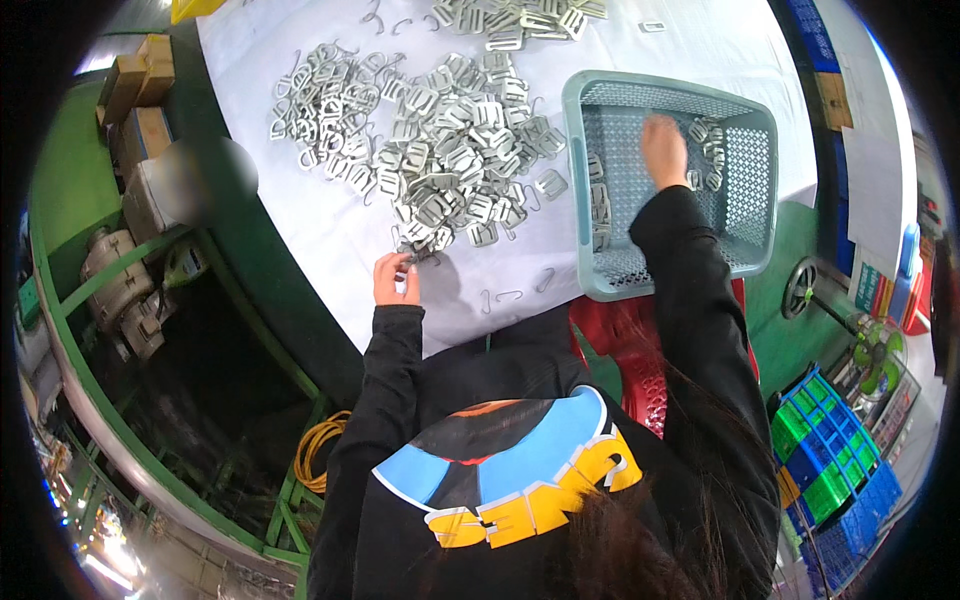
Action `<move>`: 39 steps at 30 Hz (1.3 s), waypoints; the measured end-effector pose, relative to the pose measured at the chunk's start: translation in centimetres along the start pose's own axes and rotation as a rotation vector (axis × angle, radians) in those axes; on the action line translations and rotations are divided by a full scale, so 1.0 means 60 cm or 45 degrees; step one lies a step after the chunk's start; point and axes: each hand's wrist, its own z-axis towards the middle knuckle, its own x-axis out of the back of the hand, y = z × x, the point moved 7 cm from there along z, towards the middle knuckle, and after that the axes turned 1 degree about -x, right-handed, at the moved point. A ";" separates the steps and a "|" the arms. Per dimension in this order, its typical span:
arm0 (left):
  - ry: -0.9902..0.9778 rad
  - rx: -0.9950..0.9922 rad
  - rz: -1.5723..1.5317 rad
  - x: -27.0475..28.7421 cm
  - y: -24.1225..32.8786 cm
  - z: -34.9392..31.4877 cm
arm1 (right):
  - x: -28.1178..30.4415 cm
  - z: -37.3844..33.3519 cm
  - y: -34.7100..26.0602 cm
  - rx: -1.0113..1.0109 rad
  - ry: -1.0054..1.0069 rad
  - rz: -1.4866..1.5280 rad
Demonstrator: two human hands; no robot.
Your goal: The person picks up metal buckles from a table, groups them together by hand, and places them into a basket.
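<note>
My left hand (396,279) is at the near edge of a heap of grey metal buckles (455,150) on the white-covered table. Its thumb and fingers pinch a small metal buckle (414,252) that looks darker than the rest. Inside the grey-green plastic basket (575,190), to the right of the heap, is my right hand (664,155). Its fingers are curled in; whatever they hold, if anything, is hidden. Buckles stand in rows along the basket's left side, and another group of buckles (709,150) lies along its right side.
A pile of D-shaped metal rings (325,110) adjoins the heap on the left. More buckles (520,18) lie at the far edge. Loose wire hooks (509,295) are scattered near me. A red stool (640,365) stands under the table's near edge, and blue and green crates (835,450) are at right.
</note>
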 end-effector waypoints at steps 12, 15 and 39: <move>0.258 0.041 -0.107 0.000 -0.001 0.006 | 0.205 -0.180 0.012 -0.731 0.327 1.545; 0.253 0.189 0.151 0.003 -0.009 0.033 | 0.240 -0.195 -0.196 -0.552 -0.240 1.956; 0.025 -0.148 0.270 0.026 -0.009 0.065 | 0.016 -0.204 -0.297 -0.555 -0.161 1.373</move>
